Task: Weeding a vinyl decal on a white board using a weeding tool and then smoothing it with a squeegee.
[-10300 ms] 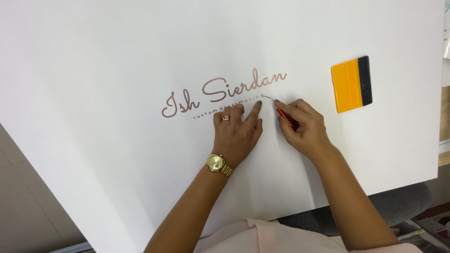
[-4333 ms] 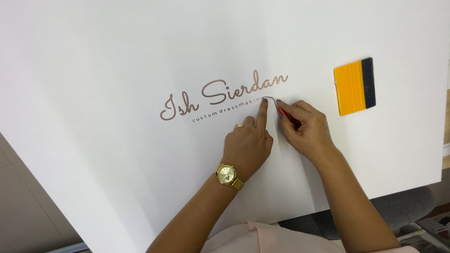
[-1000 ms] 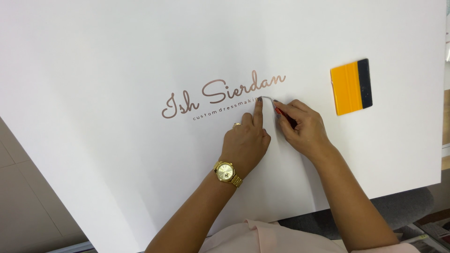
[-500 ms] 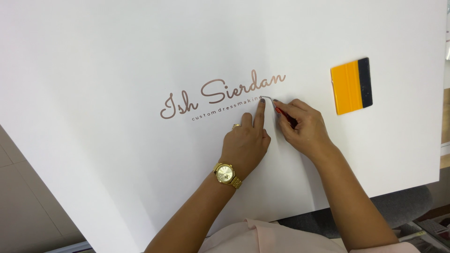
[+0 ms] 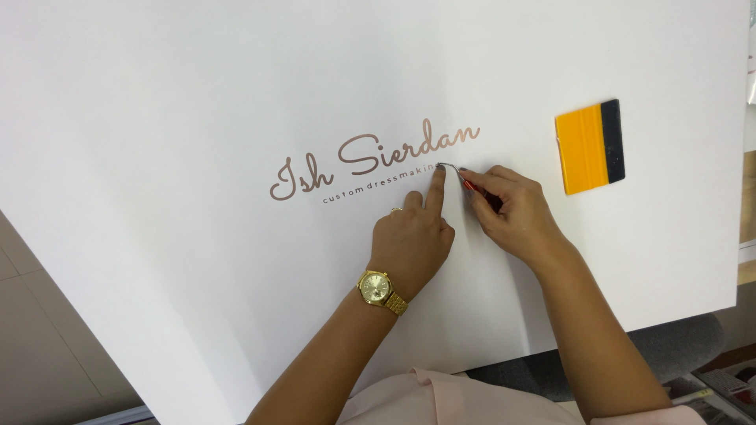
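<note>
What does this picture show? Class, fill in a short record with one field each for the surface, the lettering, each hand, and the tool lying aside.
Surface: large white board, tilted
Lettering: rose-gold script lettering with a small dark line beneath
Left hand: index finger pressed at the end of the small line; gold wristwatch
Right hand: holds a red-handled pointed tool, tip by the left index finger
Aside: orange and black squeegee, flat on the board, untouched
</note>
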